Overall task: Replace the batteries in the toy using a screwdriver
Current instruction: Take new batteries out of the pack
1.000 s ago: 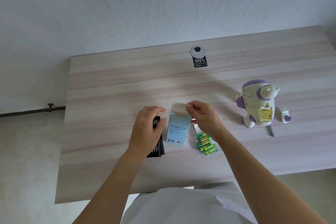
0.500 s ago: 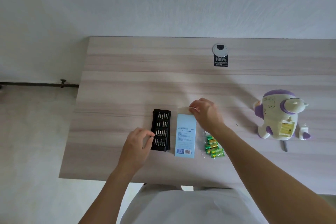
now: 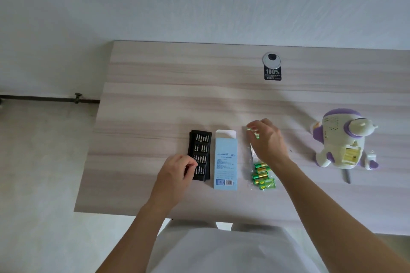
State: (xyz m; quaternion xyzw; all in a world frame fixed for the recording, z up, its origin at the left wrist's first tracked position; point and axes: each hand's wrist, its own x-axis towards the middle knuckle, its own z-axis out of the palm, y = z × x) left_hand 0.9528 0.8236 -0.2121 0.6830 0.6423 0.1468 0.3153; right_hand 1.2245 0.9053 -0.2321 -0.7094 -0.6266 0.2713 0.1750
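Observation:
The white and purple toy (image 3: 341, 137) lies at the right of the wooden table (image 3: 168, 104), its yellow battery compartment (image 3: 351, 154) uncovered. Its small cover (image 3: 371, 159) and a thin screwdriver (image 3: 347, 176) lie beside it. Several green batteries (image 3: 263, 176) sit in a clear plastic pack in the middle. My right hand (image 3: 266, 142) pinches the far end of that pack. My left hand (image 3: 175, 172) has curled fingers on the near left corner of the black bit tray (image 3: 200, 153).
A light blue box (image 3: 226, 162) lies flat between the bit tray and the batteries, its far flap open. A round cable grommet with a black sticker (image 3: 272, 68) sits near the table's far edge. A white wall stands behind; the floor is at the left.
The blue box went from upright in both hands to flat on the table. My right hand moved from its flap to the battery pack. My left hand moved to the bit tray's corner.

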